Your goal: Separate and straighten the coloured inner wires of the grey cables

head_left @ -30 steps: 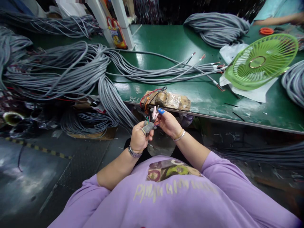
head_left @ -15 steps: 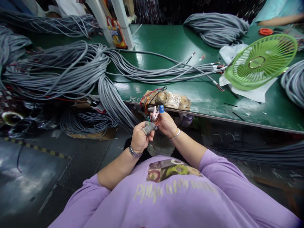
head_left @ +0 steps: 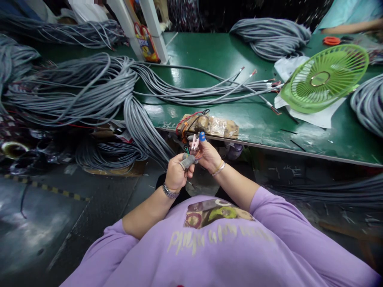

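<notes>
My left hand (head_left: 177, 171) is closed in front of my body, a grey cover on its thumb. Its fingers pinch a bunch of thin coloured wires (head_left: 198, 154), green and orange-red ones fanning out at the tips. Close beside it, my right hand (head_left: 210, 156) is closed too, with a blue cover (head_left: 202, 136) on the thumb. Between its thumb and fingers sits a small pale pink clip-like piece (head_left: 195, 142), right above the wires. The fingers hide part of the piece and the wires' other ends.
A taped cardboard block (head_left: 220, 125) lies at the edge of the green table (head_left: 197, 48). Grey cable bundles (head_left: 89, 87) spread over the left side and hang down. A green fan (head_left: 321, 77) stands at the right. Another person's arm (head_left: 353, 28) rests at the back right.
Both hands keep their places and grips. The pale pink piece has turned slightly in the right hand, and the blue-covered thumb has shifted a little to the left. The view moved slightly.
</notes>
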`<state>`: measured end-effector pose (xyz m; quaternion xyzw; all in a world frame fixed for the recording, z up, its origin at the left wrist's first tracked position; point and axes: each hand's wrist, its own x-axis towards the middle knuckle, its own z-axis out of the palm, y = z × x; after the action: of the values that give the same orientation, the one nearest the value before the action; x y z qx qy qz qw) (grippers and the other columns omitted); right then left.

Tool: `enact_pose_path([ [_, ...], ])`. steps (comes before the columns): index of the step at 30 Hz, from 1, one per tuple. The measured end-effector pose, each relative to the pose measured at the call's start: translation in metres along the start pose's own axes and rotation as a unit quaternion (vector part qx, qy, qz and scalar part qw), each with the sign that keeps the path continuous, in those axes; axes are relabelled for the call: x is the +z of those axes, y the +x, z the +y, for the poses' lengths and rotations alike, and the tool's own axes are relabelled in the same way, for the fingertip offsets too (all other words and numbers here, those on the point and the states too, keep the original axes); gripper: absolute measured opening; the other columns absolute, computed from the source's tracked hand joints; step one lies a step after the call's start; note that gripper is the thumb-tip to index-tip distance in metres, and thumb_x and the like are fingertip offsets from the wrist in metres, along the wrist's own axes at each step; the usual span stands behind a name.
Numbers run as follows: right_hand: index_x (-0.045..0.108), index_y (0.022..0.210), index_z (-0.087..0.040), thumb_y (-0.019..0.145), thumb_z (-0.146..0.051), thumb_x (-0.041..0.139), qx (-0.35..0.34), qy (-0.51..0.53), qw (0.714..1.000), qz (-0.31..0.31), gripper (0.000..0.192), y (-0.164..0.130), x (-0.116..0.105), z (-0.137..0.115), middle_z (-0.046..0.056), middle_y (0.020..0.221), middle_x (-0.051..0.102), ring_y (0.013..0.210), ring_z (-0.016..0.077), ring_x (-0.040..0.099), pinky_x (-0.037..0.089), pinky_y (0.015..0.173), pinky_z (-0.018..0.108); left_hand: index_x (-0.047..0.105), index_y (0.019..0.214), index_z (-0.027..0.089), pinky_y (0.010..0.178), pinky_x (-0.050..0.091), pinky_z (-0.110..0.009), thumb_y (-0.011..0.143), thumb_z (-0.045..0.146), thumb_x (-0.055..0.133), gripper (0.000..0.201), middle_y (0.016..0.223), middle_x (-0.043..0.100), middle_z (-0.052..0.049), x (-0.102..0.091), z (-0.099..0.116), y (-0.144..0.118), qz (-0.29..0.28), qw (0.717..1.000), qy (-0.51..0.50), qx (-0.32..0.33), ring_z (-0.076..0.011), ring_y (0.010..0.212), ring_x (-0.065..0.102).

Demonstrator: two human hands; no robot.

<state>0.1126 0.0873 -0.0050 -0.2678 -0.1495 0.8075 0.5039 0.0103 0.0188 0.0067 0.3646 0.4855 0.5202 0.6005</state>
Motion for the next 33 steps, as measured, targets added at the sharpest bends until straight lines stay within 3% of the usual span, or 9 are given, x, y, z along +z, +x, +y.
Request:
enact_pose_path([
  [4,0.064,0.078,-0.016,0.08,-0.06,0.062,0.005,0.007,1.0,-0.003,0.044,-0.001,-0.001,0.001,-0.001,0.063,0.061,0.052,0.0066,0.051,0.04,0.047,0.017,0.056,0.061,0.015,0.029,0.024,-0.015,0.07,0.036,0.071,0.027,0.044,0.055,0.003,-0.002,-0.001,-0.001,0.005,1.0,0.003,-0.001,-0.0048,0.03,0.043],
  [11,0.064,0.087,-0.017,0.088,-0.068,0.04,0.069,-0.012,0.995,-0.067,0.057,-0.009,-0.011,-0.008,0.003,0.077,0.066,0.056,0.0098,0.052,0.043,0.05,0.021,0.057,0.062,0.015,0.029,0.025,-0.015,0.069,0.037,0.072,0.027,0.045,0.056,0.003,-0.003,0.002,-0.011,0.009,1.0,0.001,0.015,-0.005,0.03,0.043],
  [17,0.064,0.09,-0.016,0.089,-0.042,0.057,0.025,-0.045,0.997,-0.063,0.027,-0.011,-0.017,-0.01,0.0,0.073,0.064,0.057,0.0083,0.051,0.042,0.051,0.019,0.059,0.064,0.015,0.03,0.028,-0.015,0.068,0.039,0.073,0.028,0.047,0.057,0.003,0.001,-0.001,-0.014,0.038,0.999,-0.005,0.033,-0.005,0.031,0.044],
  [22,0.065,0.083,-0.015,0.082,-0.048,0.065,-0.025,-0.092,0.993,-0.072,0.034,-0.01,-0.019,-0.007,0.0,0.072,0.062,0.055,0.007,0.049,0.041,0.05,0.019,0.061,0.067,0.015,0.031,0.031,-0.015,0.068,0.038,0.073,0.026,0.048,0.058,0.003,0.004,-0.002,-0.009,0.065,0.997,-0.022,0.046,-0.0048,0.033,0.044],
  [27,0.066,0.083,-0.016,0.082,-0.057,0.061,0.005,-0.076,0.995,-0.059,0.041,-0.004,-0.017,-0.005,0.001,0.076,0.066,0.057,0.0084,0.052,0.044,0.051,0.021,0.059,0.065,0.015,0.031,0.03,-0.015,0.068,0.04,0.073,0.028,0.047,0.057,0.003,0.006,-0.003,-0.008,0.065,0.997,-0.035,0.039,-0.0045,0.033,0.044],
  [33,0.066,0.079,-0.016,0.083,-0.054,0.063,0.016,-0.018,0.999,-0.035,0.038,0.0,-0.009,-0.004,0.0,0.069,0.066,0.055,0.0079,0.052,0.045,0.05,0.019,0.058,0.067,0.016,0.031,0.029,-0.015,0.07,0.039,0.071,0.027,0.048,0.057,0.003,0.006,-0.009,-0.006,0.067,0.996,-0.045,0.026,-0.0046,0.033,0.045],
])
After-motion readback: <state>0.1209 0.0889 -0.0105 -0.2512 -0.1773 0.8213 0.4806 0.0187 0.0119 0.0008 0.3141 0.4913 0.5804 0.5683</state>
